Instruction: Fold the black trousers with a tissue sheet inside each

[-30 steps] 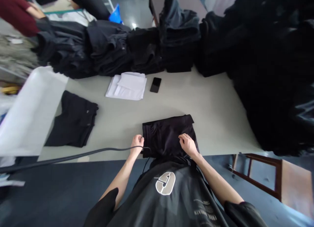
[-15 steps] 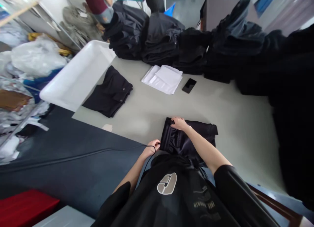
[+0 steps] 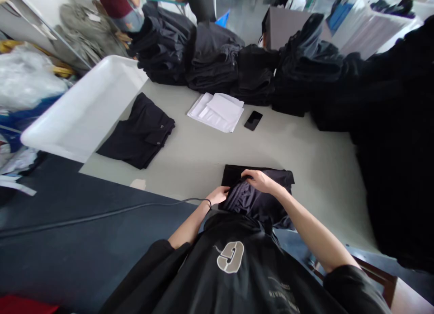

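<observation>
Black trousers with a gathered waistband (image 3: 261,201) lie folded at the table's near edge, in front of my body. My right hand (image 3: 259,180) grips the top layer of the waistband, its fingers curled over the edge and lifting it slightly. At the waistband's left end, my left hand (image 3: 219,195) pinches the fabric, fingertips partly hidden in the dark cloth. A black cable (image 3: 135,209) runs from the left across to my left wrist. Farther left on the table lies another folded pair of dark trousers (image 3: 142,130) with buttons.
White papers (image 3: 217,111) and a black phone (image 3: 253,120) lie mid-table. Stacks of folded dark garments (image 3: 217,56) line the far side, with a large black pile (image 3: 400,146) at right. A white tub (image 3: 84,110) stands at left. Another person (image 3: 117,8) is beyond.
My right hand has pulled the top waistband layer back to the right, baring the layer beneath. My left hand has moved onto the waistband's left end. The view has shifted slightly.
</observation>
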Action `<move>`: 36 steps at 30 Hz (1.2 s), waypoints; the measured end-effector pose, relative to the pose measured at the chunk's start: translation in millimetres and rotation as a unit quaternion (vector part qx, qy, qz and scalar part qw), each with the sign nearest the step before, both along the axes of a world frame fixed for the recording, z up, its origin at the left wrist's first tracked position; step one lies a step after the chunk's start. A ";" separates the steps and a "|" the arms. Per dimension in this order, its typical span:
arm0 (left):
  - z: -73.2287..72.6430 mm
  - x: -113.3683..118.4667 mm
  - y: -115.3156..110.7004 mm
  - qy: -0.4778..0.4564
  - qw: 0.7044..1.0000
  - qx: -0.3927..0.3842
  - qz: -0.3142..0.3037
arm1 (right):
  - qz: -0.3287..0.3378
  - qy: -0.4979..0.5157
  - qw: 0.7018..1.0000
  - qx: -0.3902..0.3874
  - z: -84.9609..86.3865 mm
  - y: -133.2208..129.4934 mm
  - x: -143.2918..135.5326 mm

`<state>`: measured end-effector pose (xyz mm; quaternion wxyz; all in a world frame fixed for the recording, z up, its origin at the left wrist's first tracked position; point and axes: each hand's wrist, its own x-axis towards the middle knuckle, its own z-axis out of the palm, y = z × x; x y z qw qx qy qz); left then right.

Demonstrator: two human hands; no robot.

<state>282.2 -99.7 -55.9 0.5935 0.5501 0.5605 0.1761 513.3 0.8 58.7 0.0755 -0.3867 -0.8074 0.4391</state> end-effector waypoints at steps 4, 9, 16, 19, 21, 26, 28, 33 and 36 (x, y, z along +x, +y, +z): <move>-2.9 -10.0 2.2 -0.030 0.997 -0.074 -0.001 | -0.047 -0.006 0.998 0.046 -20.0 10.2 -22.1; -16.6 -8.8 -13.7 -0.043 0.982 -0.108 0.146 | -0.161 -0.126 0.972 0.114 -54.1 18.5 -37.2; -22.6 20.8 -36.4 0.252 0.953 0.028 0.168 | -0.365 -0.169 0.891 0.212 -83.1 -13.1 91.0; -17.9 32.7 -35.8 0.326 0.930 0.044 0.165 | -0.480 -0.203 0.832 0.189 -103.6 -45.7 154.0; -14.1 37.7 -32.3 0.349 0.925 0.035 0.146 | -0.514 -0.211 0.821 0.135 -121.1 -74.0 177.5; -8.3 41.2 -17.4 0.333 0.927 0.125 0.117 | -0.513 -0.191 0.836 0.038 -155.9 -131.0 171.6; -7.6 36.2 -9.6 0.298 0.931 0.160 0.134 | -0.522 -0.179 0.833 0.047 -158.7 -138.5 159.5; -7.2 15.7 9.8 0.274 0.943 0.095 0.162 | -0.630 -0.071 0.767 -0.094 -139.8 -127.9 148.1; -9.8 10.8 19.6 0.313 0.925 0.130 0.172 | -0.655 0.008 0.723 -0.220 -127.5 -117.2 154.6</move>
